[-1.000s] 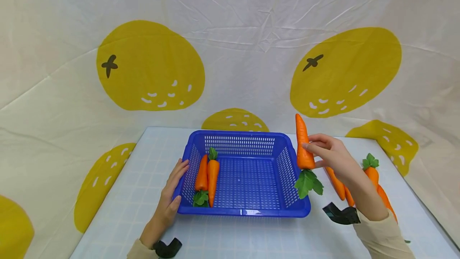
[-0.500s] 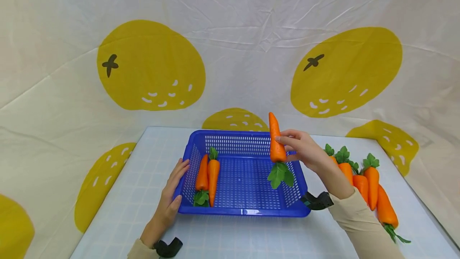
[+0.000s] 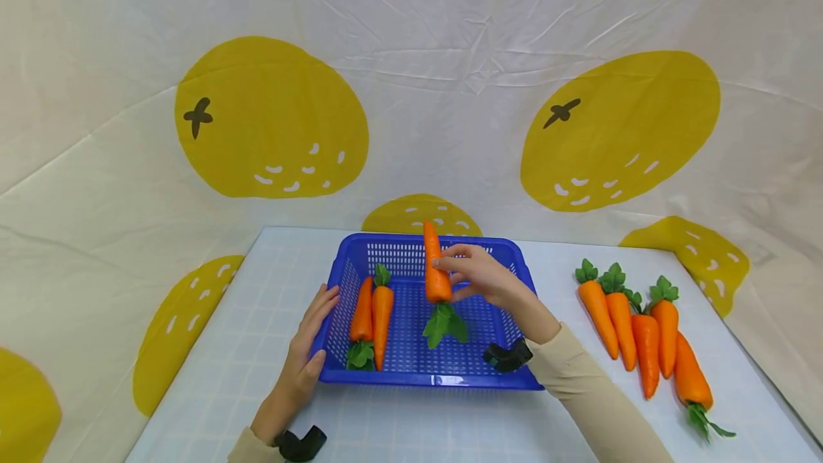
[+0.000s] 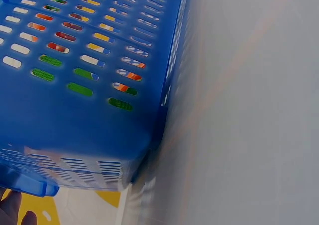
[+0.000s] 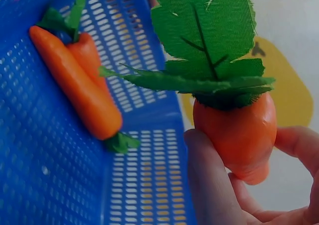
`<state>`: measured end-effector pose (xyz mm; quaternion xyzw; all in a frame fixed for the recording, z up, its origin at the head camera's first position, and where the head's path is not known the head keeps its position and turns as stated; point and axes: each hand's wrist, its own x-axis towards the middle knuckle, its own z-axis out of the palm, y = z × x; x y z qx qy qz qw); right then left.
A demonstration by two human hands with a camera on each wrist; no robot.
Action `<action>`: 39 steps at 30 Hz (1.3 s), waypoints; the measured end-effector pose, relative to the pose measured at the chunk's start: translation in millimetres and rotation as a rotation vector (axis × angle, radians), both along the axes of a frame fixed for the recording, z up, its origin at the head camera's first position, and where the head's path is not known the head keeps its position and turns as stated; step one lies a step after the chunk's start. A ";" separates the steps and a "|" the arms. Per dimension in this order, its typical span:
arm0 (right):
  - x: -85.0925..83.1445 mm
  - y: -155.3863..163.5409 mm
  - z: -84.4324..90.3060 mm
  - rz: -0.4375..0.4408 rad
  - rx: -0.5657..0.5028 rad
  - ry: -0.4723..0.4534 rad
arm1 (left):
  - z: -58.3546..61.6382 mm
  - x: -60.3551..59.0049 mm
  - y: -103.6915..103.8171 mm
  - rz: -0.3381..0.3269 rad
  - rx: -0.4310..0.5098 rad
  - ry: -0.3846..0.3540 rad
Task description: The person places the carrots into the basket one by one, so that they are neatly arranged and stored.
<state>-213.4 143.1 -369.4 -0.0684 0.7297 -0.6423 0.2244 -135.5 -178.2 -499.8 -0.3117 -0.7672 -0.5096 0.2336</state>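
Here, one held carrot [image 3: 436, 271], two carrots in basket [image 3: 371, 316], five carrots on table [image 3: 643, 331]

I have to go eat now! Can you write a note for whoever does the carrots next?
Right hand grips a carrot tip-up, leaves down, over the blue basket.
Left hand rests flat against the basket's left wall.
Done: two carrots lie inside along the left side.
Left: the held carrot, then five carrots in a row on the table, right of the basket.

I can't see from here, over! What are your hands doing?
Right hand holds orange toy carrot above blue plastic basket. Left hand rests on basket's side. Nothing in the way.
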 end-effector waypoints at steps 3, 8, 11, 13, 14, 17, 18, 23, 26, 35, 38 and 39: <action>-2.0 -12.7 -7.0 0.015 0.019 -0.023 | -0.8 -0.4 -0.6 -0.002 0.004 0.012; -5.3 -26.7 -18.4 0.040 0.066 -0.038 | -2.3 0.4 -0.5 -0.001 0.009 0.011; -6.2 -30.7 -26.9 0.061 0.095 -0.057 | -2.5 1.3 0.2 0.001 0.009 0.001; -7.1 -31.5 -33.6 0.082 0.119 -0.068 | -2.3 1.3 0.6 -0.003 0.010 0.001; -7.5 -31.9 -36.8 0.089 0.130 -0.077 | -2.1 1.3 0.7 -0.004 0.010 0.002; -9.7 -32.3 -45.4 0.108 0.158 -0.101 | -1.3 0.7 0.8 -0.005 0.010 0.012; -10.5 -32.5 -47.8 0.110 0.163 -0.108 | -1.0 0.5 0.7 -0.005 0.011 0.014; -14.2 -33.7 -58.2 0.151 0.171 -0.131 | -0.5 -0.5 -0.2 -0.008 0.011 0.014; -15.5 -34.6 -64.3 0.182 0.167 -0.148 | -0.7 -1.3 -0.3 -0.011 0.015 0.022; -15.5 -34.7 -76.2 0.185 0.210 -0.187 | -3.2 -2.5 1.3 -0.018 0.029 0.053; -14.6 -35.4 -76.1 0.189 0.213 -0.188 | -3.8 -2.6 1.2 -0.017 0.029 0.051; -14.4 -35.4 -75.8 0.188 0.213 -0.189 | -3.7 -2.4 1.2 -0.016 0.028 0.048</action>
